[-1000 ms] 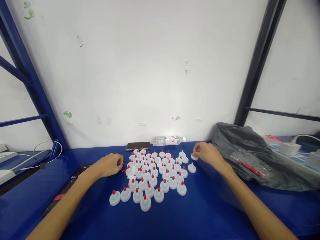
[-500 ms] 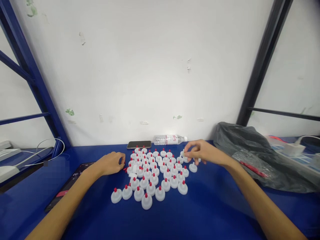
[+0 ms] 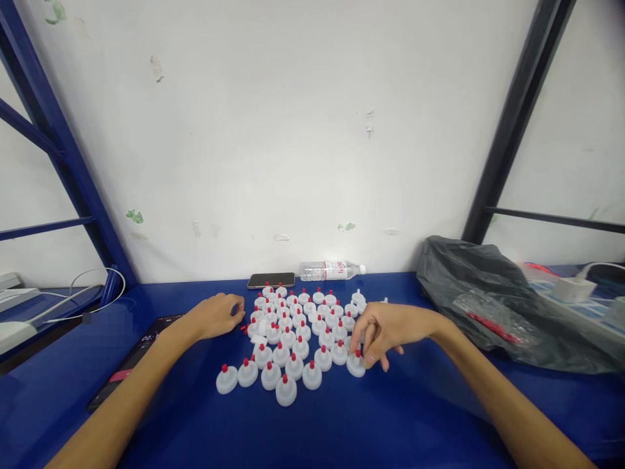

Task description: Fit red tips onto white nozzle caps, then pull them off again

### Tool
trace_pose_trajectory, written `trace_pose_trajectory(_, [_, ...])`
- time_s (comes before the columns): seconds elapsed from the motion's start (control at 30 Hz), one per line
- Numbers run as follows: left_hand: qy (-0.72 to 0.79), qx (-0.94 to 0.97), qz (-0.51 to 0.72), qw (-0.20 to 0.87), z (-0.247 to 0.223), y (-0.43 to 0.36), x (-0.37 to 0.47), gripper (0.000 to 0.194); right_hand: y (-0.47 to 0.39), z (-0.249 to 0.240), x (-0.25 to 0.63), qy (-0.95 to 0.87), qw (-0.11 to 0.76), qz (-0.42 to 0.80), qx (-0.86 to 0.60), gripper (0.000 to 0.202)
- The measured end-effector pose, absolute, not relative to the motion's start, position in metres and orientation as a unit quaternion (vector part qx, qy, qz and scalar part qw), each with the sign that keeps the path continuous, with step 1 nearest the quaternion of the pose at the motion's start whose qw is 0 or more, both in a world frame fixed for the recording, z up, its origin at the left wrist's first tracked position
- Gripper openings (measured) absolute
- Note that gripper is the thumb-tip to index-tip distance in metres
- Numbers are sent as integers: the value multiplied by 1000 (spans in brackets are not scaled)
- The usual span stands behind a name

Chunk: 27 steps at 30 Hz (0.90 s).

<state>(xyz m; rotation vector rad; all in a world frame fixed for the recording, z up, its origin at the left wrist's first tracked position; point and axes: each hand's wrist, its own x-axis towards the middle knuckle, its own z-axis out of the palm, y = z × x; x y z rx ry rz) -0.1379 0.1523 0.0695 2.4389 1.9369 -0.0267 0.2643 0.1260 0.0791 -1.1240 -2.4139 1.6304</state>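
Observation:
Several white round caps with red tips (image 3: 286,391) stand on the blue table (image 3: 390,423). My right hand (image 3: 378,333) is over the right side of the group, with thumb and index finger on either side of a red-tipped cap (image 3: 356,365) at the near right. Behind that hand are a few white caps without red tips (image 3: 358,297). My left hand (image 3: 219,315) rests on the table at the left of the group, its fingers curled beside small red pieces (image 3: 243,329); whether it holds anything is hidden.
A dark phone (image 3: 271,281) and a clear bottle (image 3: 332,270) lie along the wall. Another phone (image 3: 131,361) lies under my left forearm. At the right are a dark plastic bag (image 3: 454,273) and a clear bag with red pieces (image 3: 495,326).
My right hand has moved nearer and slightly left, from the caps without red tips at the back right to the near right red-tipped cap. My left hand has stayed in place.

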Motion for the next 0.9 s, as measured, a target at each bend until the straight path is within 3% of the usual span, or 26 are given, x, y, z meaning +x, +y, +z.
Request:
trace_pose_trajectory(0.23, [626,780,1,-7,70,154,-140,31,122,85,263,-796,53,502,-334,34])
trace_pose_trajectory(0.47, [614,783,62,-77,80,144,-128,35,117,94,259,-773,269,492,-296,29])
trace_pose_trajectory(0.67, [557,808,133,-140,87,127,-101,42,118,87,245,-759,365,414,-347,31])
trace_pose_trajectory(0.77, [515,830,148,-158,85,120,-87,41,115,83,235,-792,379,306,-368,33])
trace_pose_trajectory(0.9, [451,861,156,-175,81,106,-71,29,107,76,219,-815,343,305,-354,41])
